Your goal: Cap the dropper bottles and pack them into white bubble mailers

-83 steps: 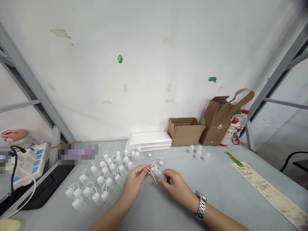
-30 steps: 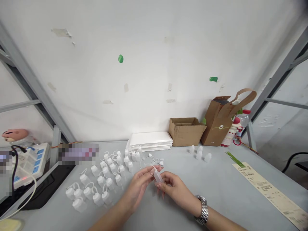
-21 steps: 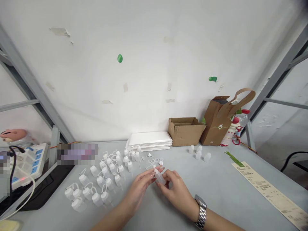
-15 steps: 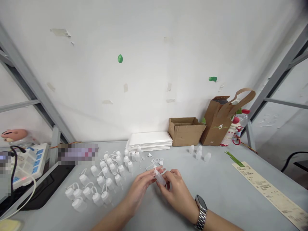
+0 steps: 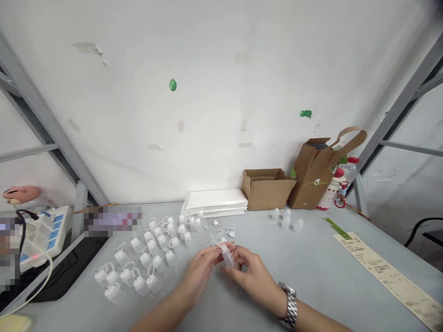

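Observation:
A small translucent squeeze bottle point(image 5: 229, 257) is held between my two hands, tilted with its top toward the upper left. My left hand point(image 5: 204, 265) pinches the white cap end, from which a thin strap point(image 5: 214, 239) sticks up. Around the bottle's body close the fingers of my right hand point(image 5: 251, 272); a metal-banded watch point(image 5: 290, 304) is on that wrist. Loose white caps with straps point(image 5: 228, 232) lie just beyond my hands. To the left stand several capped bottles point(image 5: 152, 283) with looped straps. Several bottles without strapped caps point(image 5: 285, 222) stand at the right.
Behind, against the wall, are a stack of white boxes point(image 5: 216, 203), an open cardboard box point(image 5: 270, 191) and a brown paper bag point(image 5: 309, 180). A long printed paper strip point(image 5: 384, 272) lies at the right. A power strip point(image 5: 48, 235) and a black flat object point(image 5: 69, 272) are at the left.
The bottle has turned slightly in my hands, and its strap now points up to the left. My right wrist has rotated, so the watch face has turned away.

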Demonstrator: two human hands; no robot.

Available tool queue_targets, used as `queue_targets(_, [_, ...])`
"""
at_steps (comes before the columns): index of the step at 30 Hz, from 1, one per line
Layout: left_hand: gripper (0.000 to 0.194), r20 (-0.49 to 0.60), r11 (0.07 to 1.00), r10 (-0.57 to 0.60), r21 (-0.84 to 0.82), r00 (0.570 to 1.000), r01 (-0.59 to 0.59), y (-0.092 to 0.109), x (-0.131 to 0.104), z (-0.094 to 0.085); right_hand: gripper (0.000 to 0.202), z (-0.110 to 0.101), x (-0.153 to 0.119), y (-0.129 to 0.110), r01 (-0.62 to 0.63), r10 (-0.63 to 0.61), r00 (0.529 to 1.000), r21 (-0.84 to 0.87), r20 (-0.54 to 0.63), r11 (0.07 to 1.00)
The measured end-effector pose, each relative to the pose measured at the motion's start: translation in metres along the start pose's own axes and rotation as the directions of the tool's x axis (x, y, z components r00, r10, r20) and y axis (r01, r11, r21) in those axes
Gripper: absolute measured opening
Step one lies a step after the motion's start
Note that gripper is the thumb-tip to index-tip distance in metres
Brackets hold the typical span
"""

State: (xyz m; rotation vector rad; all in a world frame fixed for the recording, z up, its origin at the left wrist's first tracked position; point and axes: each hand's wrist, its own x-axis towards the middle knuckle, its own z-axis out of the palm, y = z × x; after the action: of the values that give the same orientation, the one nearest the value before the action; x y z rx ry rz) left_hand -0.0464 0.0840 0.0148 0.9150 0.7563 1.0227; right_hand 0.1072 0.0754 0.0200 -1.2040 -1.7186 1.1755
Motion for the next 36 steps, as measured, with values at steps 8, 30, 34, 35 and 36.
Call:
queue_targets(8, [0.019,0.039,0.997,0.044,-0.067,0.998,-0.041,0.002,0.001,0.002,0.03,-0.003,0.01,0.005,-0.166,0.105,0.979,0.392,0.173,0.905])
queue_targets(30, [0.012,0.089,0.996,0.062,-0.071,0.994,-0.056,0.012,-0.004,0.005,0.03,-0.006,0.011,0.001,-0.19,0.073,0.969,0.515,0.237,0.836])
queue_targets(34, [0.02,0.008,0.997,0.048,0.064,0.999,-0.048,0.007,-0.001,0.005,0.03,-0.002,0.005,0.001,-0.107,0.094,0.994,0.323,0.056,0.94])
queue_targets(35, [0.022,-0.027,0.993,0.055,0.109,0.998,-0.052,0.005,0.0,0.004,0.029,-0.001,0.004,0.001,-0.089,0.083,0.996,0.278,0.033,0.956])
queue_targets(36, [0.023,-0.058,0.988,0.069,0.145,0.996,-0.06,0.004,0.001,0.003,0.027,-0.001,0.003,0.0,-0.076,0.072,0.997,0.25,0.028,0.965])
